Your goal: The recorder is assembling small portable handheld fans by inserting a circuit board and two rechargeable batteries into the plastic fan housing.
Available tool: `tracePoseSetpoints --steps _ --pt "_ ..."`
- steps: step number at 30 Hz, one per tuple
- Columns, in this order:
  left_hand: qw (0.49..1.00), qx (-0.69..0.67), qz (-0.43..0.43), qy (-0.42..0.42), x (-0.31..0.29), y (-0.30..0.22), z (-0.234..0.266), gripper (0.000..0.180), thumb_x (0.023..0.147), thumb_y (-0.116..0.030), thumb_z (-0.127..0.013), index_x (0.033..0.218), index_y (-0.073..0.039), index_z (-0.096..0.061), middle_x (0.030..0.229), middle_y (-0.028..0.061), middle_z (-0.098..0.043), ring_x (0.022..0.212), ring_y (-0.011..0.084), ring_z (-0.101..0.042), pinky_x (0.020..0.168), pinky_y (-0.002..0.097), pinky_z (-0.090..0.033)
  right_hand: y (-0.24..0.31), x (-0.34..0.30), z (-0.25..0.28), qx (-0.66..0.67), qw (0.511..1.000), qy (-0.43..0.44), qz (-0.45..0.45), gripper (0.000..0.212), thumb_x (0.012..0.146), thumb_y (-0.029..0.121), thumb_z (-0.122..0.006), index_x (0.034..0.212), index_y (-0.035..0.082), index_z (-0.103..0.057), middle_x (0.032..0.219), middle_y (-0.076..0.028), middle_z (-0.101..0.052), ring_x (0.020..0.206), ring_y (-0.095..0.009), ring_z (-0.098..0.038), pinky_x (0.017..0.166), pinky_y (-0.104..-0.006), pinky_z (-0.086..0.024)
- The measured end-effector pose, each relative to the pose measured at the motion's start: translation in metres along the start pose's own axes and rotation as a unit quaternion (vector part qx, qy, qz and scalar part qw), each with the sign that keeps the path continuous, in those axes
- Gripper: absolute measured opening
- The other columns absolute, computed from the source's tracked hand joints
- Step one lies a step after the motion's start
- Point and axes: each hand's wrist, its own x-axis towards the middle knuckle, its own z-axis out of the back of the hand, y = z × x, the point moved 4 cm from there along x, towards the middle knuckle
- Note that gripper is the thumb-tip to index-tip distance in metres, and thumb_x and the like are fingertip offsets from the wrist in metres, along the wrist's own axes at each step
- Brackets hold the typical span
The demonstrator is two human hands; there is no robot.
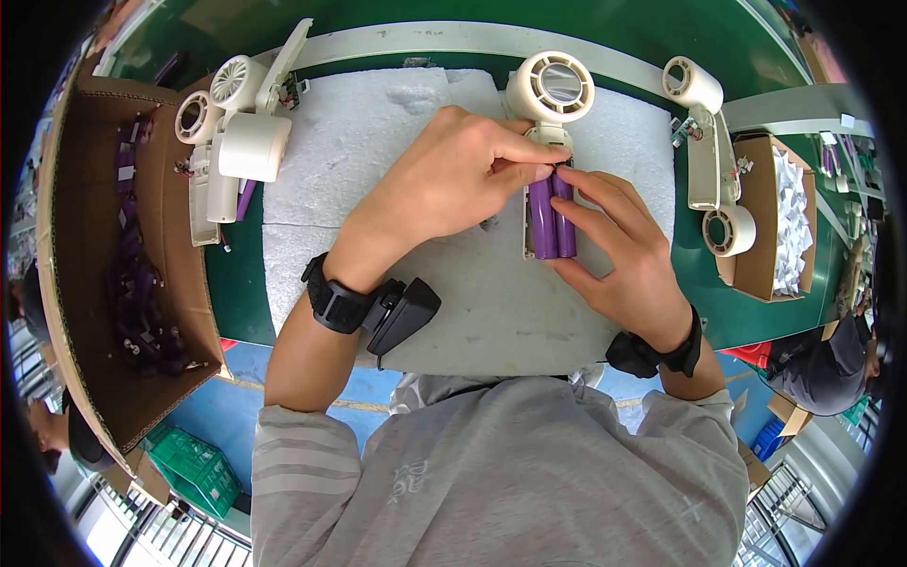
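Note:
A cream handheld fan lies in front of me, its round head pointing away and its handle shell open toward me. Two purple cylindrical batteries lie side by side in the handle. My left hand reaches across from the left, thumb and forefinger pinched together at the batteries' far end; whatever is between the fingertips is too small to make out. My right hand holds the batteries from the right, fingertips on their upper part and thumb by the near end.
Under the work lies a white foam pad on a green table. Partly assembled fans are piled at left, more fan parts at right. A cardboard box with purple batteries stands far left; another box holds white pieces.

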Motion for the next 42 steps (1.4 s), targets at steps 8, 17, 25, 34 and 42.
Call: tracePoseSetpoints --steps 8,17,25,34,42 --pt "0.998 -0.005 0.052 0.018 -0.003 0.001 0.002 0.025 0.080 -0.013 -0.072 0.105 -0.010 -0.073 0.084 0.0141 -0.069 0.065 0.0273 -0.062 0.063 0.0342 -0.049 -0.001 -0.001 -0.006 0.001 0.999 0.000 -0.048 0.054 0.058 0.000 -0.083 0.108 0.003 -0.063 0.127 -0.013 -0.057 0.111 -0.034 -0.058 0.092 -0.0399 -0.051" --pt "0.991 -0.028 0.114 0.062 0.001 0.002 0.003 0.044 0.064 -0.014 -0.083 0.107 -0.012 -0.074 0.080 0.0124 -0.070 0.062 0.0207 -0.061 0.065 0.0310 -0.050 -0.012 0.011 -0.009 0.085 0.984 -0.007 -0.154 0.071 0.054 -0.003 -0.083 0.118 0.008 -0.053 0.125 -0.012 -0.046 0.109 -0.030 -0.056 0.092 -0.0373 -0.050" --pt "0.988 -0.071 0.130 0.050 -0.004 0.007 0.003 0.047 0.061 -0.013 -0.084 0.107 -0.011 -0.074 0.082 0.0142 -0.071 0.067 0.0213 -0.065 0.068 0.0304 -0.052 -0.008 0.007 -0.006 0.060 0.995 0.018 -0.080 0.077 0.054 0.001 -0.086 0.125 0.006 -0.056 0.127 -0.013 -0.046 0.106 -0.029 -0.058 0.091 -0.0381 -0.050" --pt "0.998 -0.046 0.017 0.031 -0.005 0.007 0.001 0.047 0.065 -0.013 -0.082 0.111 -0.011 -0.072 0.075 0.0120 -0.069 0.062 0.0171 -0.061 0.062 0.0306 -0.050 0.012 0.001 -0.006 -0.124 0.991 0.042 -0.026 0.073 0.060 0.008 -0.086 0.126 0.000 -0.058 0.130 -0.014 -0.046 0.102 -0.030 -0.060 0.087 -0.0381 -0.052" --pt "0.984 0.058 -0.068 -0.153 -0.002 0.013 0.000 0.052 0.073 -0.012 -0.076 0.122 -0.004 -0.061 0.108 0.0184 -0.066 0.095 0.0311 -0.064 0.084 0.0399 -0.052 -0.008 0.024 -0.004 -0.119 0.986 0.033 -0.108 0.065 0.068 0.011 -0.081 0.128 0.001 -0.056 0.129 -0.015 -0.049 0.103 -0.031 -0.059 0.085 -0.0389 -0.052"
